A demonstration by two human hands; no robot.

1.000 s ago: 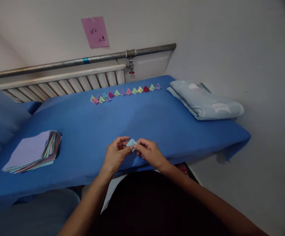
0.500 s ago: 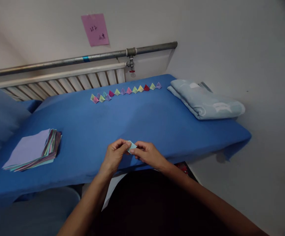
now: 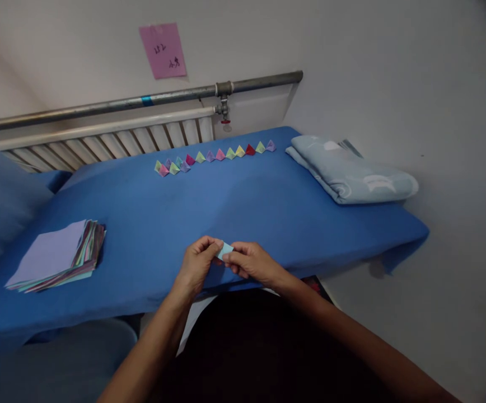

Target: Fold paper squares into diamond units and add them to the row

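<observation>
A small light-blue folded paper (image 3: 225, 250) is pinched between both hands above the front edge of the blue-covered bed (image 3: 150, 212). My left hand (image 3: 199, 260) grips its left side, thumb on top. My right hand (image 3: 251, 260) is closed on its right side, thumb pressing the lower part. The fingers hide much of the paper, so its full shape cannot be made out. Farther back, several small folded paper pieces (image 3: 220, 154) in many colours lie in a row, with a short second row at its left end.
On the left lies a stack of coloured paper sheets (image 3: 52, 252), lilac on top. A folded pale blanket (image 3: 352, 170) rests at the right by the wall. Behind the bed are a radiator (image 3: 142, 139), a metal pipe (image 3: 176, 95) and a pink note (image 3: 163, 51).
The light-blue paper is turned slightly in the fingers and shows a more squared face. My right thumb has shifted a little on it; the rest stays put.
</observation>
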